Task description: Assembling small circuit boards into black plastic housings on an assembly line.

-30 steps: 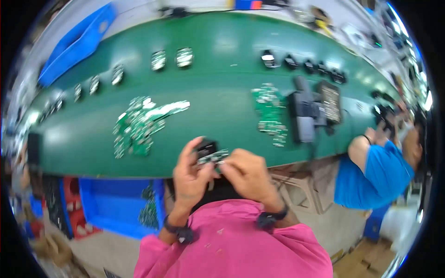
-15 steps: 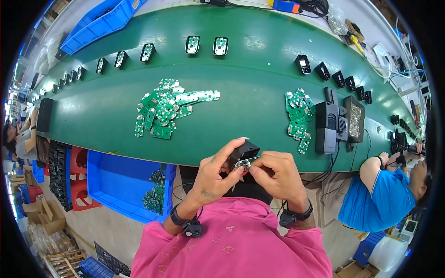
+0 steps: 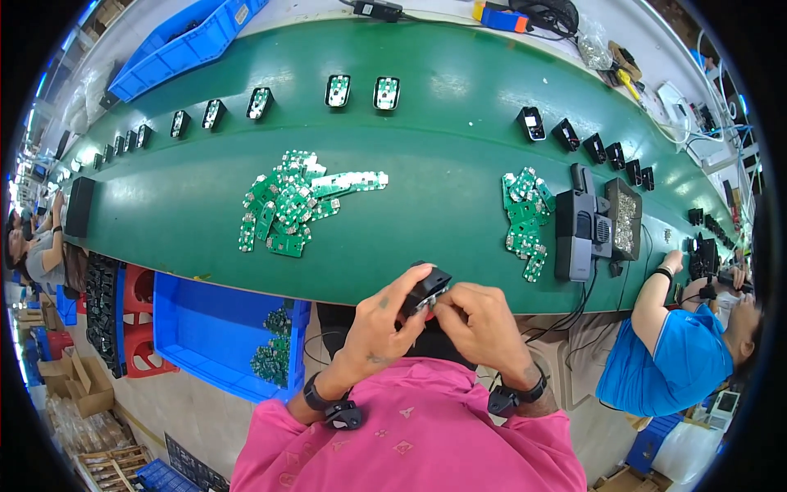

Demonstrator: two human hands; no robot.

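Note:
My left hand (image 3: 370, 330) grips a black plastic housing (image 3: 429, 284) just beyond the table's near edge, holding it tilted. Part of a green circuit board shows at the side of the housing facing me. Thumb and forefinger of my right hand (image 3: 488, 328) are pinched together against that side; whatever lies between the fingertips is too small and covered to make out. On the green table (image 3: 443, 197) ahead lies a heap of loose circuit boards (image 3: 287, 205), with a smaller heap (image 3: 527, 211) to the right.
Housings with boards (image 3: 386, 93) line the far left; black housings (image 3: 531, 123) stand far right. A grey device (image 3: 576, 238) and a tray of small metal parts (image 3: 625, 217) sit right. A blue bin (image 3: 213, 328) lies lower left. A person in blue (image 3: 672, 361) sits right.
The housing has turned in my left hand, so less of the circuit board shows. My right fingers have shifted slightly left and down, still pinched at the housing. The whole view has tilted a little.

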